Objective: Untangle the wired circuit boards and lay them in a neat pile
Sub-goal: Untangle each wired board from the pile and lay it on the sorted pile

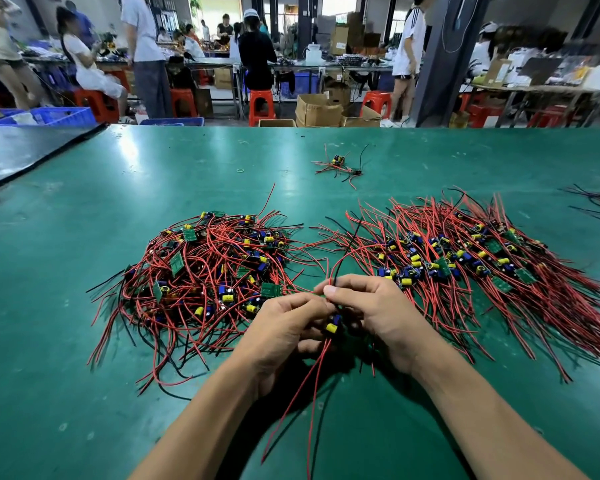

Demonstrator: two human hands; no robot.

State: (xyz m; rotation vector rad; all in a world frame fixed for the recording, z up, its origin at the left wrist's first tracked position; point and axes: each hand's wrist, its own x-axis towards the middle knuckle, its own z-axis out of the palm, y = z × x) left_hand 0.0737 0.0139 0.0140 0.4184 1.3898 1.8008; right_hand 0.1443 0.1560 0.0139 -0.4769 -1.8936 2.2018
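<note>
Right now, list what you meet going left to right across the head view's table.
Black mat, tangled heap of boards, left hand, held board, right hand, tidy pile of boards, loose black wires.

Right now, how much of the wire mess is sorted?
Maybe half. Done: the neat pile on the right, wires lying the same way. In hand: the left hand and right hand hold one board and its wires. Left: the tangled heap on the left, plus a small stray bunch farther back.
</note>
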